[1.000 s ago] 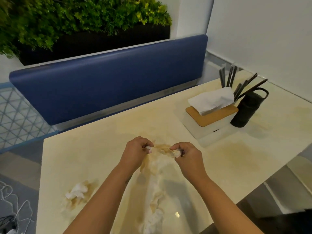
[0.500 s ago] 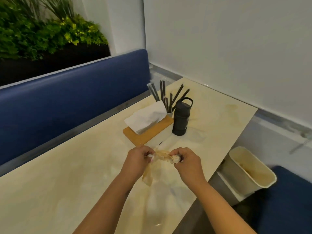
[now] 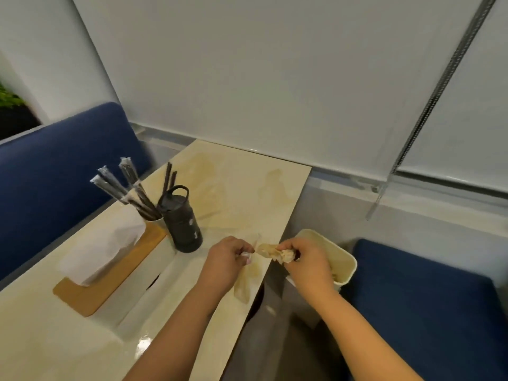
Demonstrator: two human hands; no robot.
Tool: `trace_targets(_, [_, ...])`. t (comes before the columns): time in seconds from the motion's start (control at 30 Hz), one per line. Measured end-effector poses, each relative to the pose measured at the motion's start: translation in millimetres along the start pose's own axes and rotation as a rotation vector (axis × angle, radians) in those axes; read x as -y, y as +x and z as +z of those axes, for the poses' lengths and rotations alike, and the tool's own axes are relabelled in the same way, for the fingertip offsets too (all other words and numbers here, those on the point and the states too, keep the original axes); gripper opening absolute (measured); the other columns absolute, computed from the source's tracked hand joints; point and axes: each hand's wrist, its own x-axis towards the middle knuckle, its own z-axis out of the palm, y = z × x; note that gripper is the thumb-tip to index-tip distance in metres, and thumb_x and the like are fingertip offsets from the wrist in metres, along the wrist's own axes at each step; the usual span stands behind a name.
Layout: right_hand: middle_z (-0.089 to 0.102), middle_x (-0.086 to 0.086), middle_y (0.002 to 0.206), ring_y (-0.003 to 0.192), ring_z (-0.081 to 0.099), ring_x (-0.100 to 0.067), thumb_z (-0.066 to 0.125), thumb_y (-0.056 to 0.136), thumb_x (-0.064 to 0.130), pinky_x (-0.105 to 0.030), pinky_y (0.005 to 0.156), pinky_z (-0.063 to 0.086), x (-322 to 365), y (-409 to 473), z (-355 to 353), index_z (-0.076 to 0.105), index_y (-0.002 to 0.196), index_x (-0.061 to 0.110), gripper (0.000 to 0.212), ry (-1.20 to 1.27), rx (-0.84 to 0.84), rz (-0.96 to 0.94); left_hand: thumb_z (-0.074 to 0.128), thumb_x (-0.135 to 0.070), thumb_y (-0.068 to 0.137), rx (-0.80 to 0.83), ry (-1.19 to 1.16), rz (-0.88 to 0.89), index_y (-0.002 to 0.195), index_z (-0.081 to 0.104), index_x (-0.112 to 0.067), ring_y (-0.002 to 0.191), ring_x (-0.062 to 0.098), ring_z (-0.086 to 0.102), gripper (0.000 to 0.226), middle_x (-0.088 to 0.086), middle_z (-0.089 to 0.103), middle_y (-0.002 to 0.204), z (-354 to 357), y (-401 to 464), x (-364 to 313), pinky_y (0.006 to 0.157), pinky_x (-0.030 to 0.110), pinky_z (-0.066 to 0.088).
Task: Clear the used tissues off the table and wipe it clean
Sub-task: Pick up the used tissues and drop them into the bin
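A stained, crumpled used tissue (image 3: 270, 251) stretches between my two hands at the table's right edge. My right hand (image 3: 305, 264) grips one bunched end just over the rim of a cream waste bin (image 3: 345, 266) beside the table. My left hand (image 3: 226, 258) pinches the other end above the pale marble table (image 3: 242, 188); a brownish flap of tissue (image 3: 243, 281) hangs below it. The tabletop carries faint brown stains toward the far end.
A black bottle (image 3: 182, 220) stands left of my hands, next to a cup of wrapped black straws (image 3: 129, 191) and a tissue box with a wooden lid (image 3: 104, 265). Blue bench seats (image 3: 428, 306) flank the table; a white blind with a bead chain (image 3: 428, 105) hangs behind.
My view swung right, away from the table's left part with another used tissue. Both hands carried the tissue rightward to the table edge, and the right hand now reaches over the bin.
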Motion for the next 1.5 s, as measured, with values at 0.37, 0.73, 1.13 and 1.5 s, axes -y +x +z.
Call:
trace_targets(0.37, [0.061,0.007,0.086,0.084,0.056,-0.011,0.055,0.082,-0.007,-0.022,0.076,0.047,-55,16,-83,0.068,0.089,0.018,0.029,0.038,-0.195,0.204,0.067,0.001,0.077,0.199,-0.090,0.204,0.085,0.070,-0.019,0.083,0.006,0.056,0.022,-0.006,0.061,0.087,85,65,-64,0.071,0.002,0.036])
trace_targets(0.73, [0.061,0.007,0.089,0.083,0.056,-0.006,0.061,0.078,-0.007,-0.013,0.068,0.044,-108,73,-122,0.058,0.070,0.043,0.050,0.005,-0.322,0.300,0.068,-0.005,0.079,0.296,-0.041,0.261,0.084,0.067,-0.025,0.086,0.008,0.057,0.020,-0.008,0.059,0.091,157,149,-88,0.078,0.016,0.042])
trace_targets(1.13, [0.060,0.011,0.087,0.082,0.056,-0.003,0.068,0.078,0.000,-0.010,0.068,0.043,-170,152,-127,0.059,0.074,0.042,0.043,-0.018,-0.308,0.395,0.063,-0.022,0.087,0.339,0.110,0.289,0.107,0.068,-0.027,0.100,0.011,0.050,0.021,-0.009,0.061,0.102,249,244,-61,0.082,0.022,0.040])
trace_targets(1.5, [0.060,0.013,0.089,0.084,0.057,-0.002,0.068,0.078,0.001,-0.013,0.071,0.047,-209,192,-111,0.065,0.080,0.035,0.035,-0.042,-0.244,0.472,0.056,-0.017,0.091,0.553,0.214,0.114,0.110,0.067,-0.027,0.098,0.009,0.055,0.024,-0.009,0.058,0.115,296,273,-17,0.080,0.023,0.047])
